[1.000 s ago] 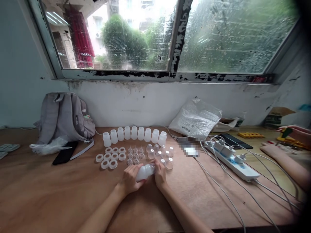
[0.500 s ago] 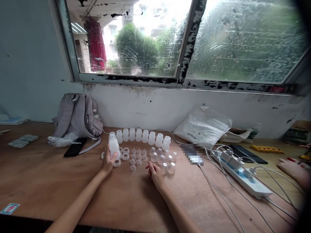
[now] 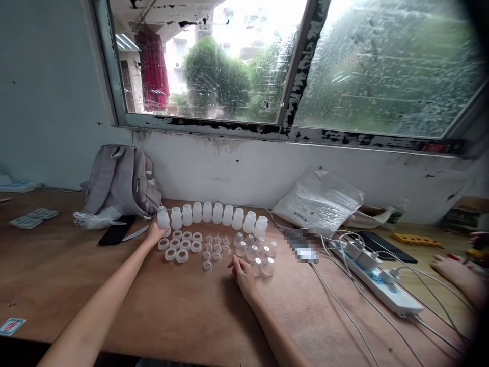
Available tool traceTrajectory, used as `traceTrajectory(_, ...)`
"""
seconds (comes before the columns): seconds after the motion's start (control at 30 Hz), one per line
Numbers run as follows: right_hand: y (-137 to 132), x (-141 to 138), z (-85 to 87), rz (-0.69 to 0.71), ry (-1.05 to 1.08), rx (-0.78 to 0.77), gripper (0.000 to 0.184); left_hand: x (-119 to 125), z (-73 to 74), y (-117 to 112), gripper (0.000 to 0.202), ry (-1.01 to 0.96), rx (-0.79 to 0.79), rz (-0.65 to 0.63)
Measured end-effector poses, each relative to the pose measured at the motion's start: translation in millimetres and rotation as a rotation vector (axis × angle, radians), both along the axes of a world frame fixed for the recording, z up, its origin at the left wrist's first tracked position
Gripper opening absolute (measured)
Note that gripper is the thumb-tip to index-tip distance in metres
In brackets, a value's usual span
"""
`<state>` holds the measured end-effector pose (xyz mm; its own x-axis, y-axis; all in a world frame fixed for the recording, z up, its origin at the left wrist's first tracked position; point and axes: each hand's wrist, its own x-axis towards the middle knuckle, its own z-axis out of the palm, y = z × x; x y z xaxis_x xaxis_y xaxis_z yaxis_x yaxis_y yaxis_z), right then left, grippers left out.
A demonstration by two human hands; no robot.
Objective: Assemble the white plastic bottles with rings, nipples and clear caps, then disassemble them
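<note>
L hand (image 3: 155, 234) curls loosely round base of end bottle (image 3: 163, 219), upright, w/ bottle row (image 3: 217, 213) to its right. Rings (image 3: 179, 247) just right of grip; phone (image 3: 114, 233), backpack (image 3: 120, 178) to the left. R hand (image 3: 242, 272) half-curled, empty, clear caps (image 3: 263, 260) at fingertips. Bare table (image 3: 171, 306) on near side.

Wooden table (image 3: 183, 316): bottles (image 3: 217, 214), rings (image 3: 181, 247), backpack (image 3: 120, 178), phone (image 3: 114, 233), power strip (image 3: 382, 288).

Milky, translucent white bottles (image 3: 214, 213) stand in a row on a reddish-brown, wood-grained table (image 3: 191, 316). In front of the bottles lie white rings (image 3: 179, 247) and clear caps (image 3: 252, 252). To their left are a pale grey backpack (image 3: 118, 178) and a black phone (image 3: 114, 234). To their right is a white power strip (image 3: 401, 304) with blue markings.
</note>
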<state>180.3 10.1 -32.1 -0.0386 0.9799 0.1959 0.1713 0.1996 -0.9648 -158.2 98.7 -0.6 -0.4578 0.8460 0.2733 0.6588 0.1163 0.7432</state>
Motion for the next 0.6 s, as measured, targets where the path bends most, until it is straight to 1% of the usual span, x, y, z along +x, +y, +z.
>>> traceTrajectory(0.2, 1.7, -0.8, -2.4, -0.003, -0.030, 0.023, 0.046, 1.4, -9.0, 4.2, 0.044, 0.058, 0.016, -0.002)
traceTrajectory(0.37, 1.1, -1.5, 0.5, -0.009, -0.053, 0.038, 0.046, -0.3, -15.6, 5.7, 0.045, 0.079, 0.065, -0.013)
traceTrajectory(0.43, 0.1, -1.7, 2.3, -0.013, -0.068, 0.038, 0.047, 0.6, -17.6, 6.6, 0.052, 0.077, 0.091, -0.007)
traceTrajectory(0.5, -0.8, -2.0, 3.8, -0.018, -0.093, 0.041, 0.047, 3.6, -17.6, 5.6, 0.066, 0.075, 0.129, 0.011)
traceTrajectory(0.57, -1.1, -2.7, 4.4, -0.024, -0.144, 0.057, 0.047, 9.5, -15.1, 0.3, 0.079, 0.080, 0.184, 0.043)
traceTrajectory(0.6, -1.1, -3.3, 4.3, -0.030, -0.193, 0.078, 0.046, 13.7, -13.2, -4.7, 0.080, 0.088, 0.216, 0.059)
